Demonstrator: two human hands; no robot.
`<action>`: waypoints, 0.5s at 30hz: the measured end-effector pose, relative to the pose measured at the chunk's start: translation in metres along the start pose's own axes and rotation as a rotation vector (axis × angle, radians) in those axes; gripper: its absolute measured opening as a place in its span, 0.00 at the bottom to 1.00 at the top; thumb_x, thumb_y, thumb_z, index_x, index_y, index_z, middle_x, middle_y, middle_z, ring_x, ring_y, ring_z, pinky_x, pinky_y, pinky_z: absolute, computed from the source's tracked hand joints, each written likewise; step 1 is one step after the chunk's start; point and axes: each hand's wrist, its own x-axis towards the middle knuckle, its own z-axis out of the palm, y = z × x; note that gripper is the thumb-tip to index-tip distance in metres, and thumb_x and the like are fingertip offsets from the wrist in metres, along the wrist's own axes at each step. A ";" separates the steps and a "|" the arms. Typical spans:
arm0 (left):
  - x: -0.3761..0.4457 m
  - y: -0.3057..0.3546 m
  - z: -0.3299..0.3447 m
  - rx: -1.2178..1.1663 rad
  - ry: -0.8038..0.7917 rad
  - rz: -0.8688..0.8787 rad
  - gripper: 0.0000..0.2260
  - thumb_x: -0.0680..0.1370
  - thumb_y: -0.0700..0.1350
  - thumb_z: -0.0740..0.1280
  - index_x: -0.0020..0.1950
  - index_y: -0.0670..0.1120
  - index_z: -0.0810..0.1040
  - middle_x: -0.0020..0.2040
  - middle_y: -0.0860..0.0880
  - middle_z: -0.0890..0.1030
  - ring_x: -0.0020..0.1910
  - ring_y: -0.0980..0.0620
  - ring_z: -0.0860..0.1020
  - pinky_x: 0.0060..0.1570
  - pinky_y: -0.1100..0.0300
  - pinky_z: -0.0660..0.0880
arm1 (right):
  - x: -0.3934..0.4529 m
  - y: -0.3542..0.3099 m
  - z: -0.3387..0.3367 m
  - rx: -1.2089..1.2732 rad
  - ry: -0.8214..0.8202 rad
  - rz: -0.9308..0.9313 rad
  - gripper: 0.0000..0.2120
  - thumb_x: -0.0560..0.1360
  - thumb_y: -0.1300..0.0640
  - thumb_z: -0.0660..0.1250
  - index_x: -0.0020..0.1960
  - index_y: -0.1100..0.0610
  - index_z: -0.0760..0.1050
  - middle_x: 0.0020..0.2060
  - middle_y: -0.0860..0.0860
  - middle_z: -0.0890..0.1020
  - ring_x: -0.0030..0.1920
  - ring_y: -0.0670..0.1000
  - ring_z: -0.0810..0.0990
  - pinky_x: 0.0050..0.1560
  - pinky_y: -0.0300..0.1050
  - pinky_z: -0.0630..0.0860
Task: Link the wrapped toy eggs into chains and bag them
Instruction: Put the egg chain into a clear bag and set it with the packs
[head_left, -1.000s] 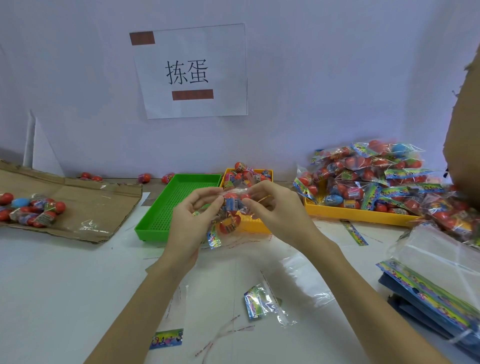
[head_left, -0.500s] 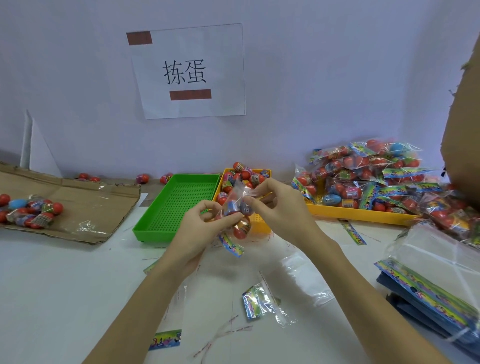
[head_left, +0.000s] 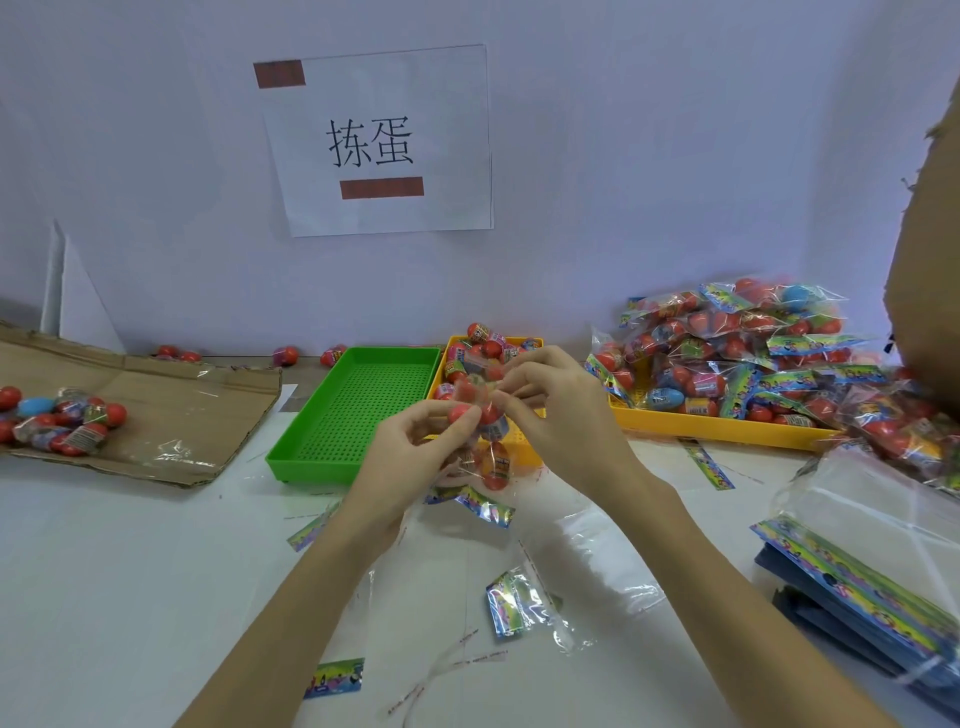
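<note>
Item: chain of eggs (head_left: 483, 441), now lifted higher above the bench (head_left: 130, 571), being gripped by left hand (head_left: 410, 462) and right hand (head_left: 561, 415) fingers; bagging being prepared, yellow tray (head_left: 524, 452) at twelve o'clock.

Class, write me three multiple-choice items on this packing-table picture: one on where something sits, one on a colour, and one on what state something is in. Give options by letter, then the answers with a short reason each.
1. Where does the green tray sit?
A. Just left of the small yellow tray
B. On top of the cardboard
C. On the stack of flat bags

2. What colour is the tray under the heap of filled bags?
A. Green
B. Yellow
C. Blue

3. What are the hands doing?
A. Both lie flat on the table
B. Both pinch the bag of eggs
C. One points at the sign

Answers: 1 A, the two trays stand side by side. 2 B, the large yellow tray shows below the heap. 3 B, the left hand and right hand both grip it above the table.
</note>
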 end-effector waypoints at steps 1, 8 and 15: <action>0.000 0.000 0.000 -0.014 0.008 0.001 0.09 0.75 0.49 0.78 0.51 0.46 0.87 0.45 0.43 0.86 0.43 0.54 0.85 0.37 0.61 0.82 | -0.001 -0.001 0.001 0.023 0.014 -0.017 0.06 0.78 0.59 0.74 0.53 0.60 0.84 0.56 0.54 0.78 0.43 0.44 0.81 0.48 0.28 0.78; 0.002 0.007 -0.002 -0.181 0.011 -0.096 0.18 0.73 0.47 0.76 0.58 0.40 0.81 0.56 0.37 0.86 0.53 0.42 0.86 0.52 0.45 0.84 | 0.002 -0.005 0.002 0.298 0.035 0.340 0.25 0.74 0.44 0.76 0.67 0.50 0.74 0.53 0.44 0.82 0.50 0.44 0.83 0.48 0.37 0.82; 0.001 0.009 0.000 -0.254 -0.011 -0.092 0.12 0.78 0.44 0.73 0.60 0.41 0.81 0.53 0.44 0.87 0.45 0.50 0.85 0.36 0.57 0.82 | 0.000 0.007 0.003 0.447 -0.077 0.419 0.07 0.79 0.53 0.72 0.51 0.54 0.86 0.41 0.49 0.87 0.45 0.49 0.85 0.41 0.39 0.83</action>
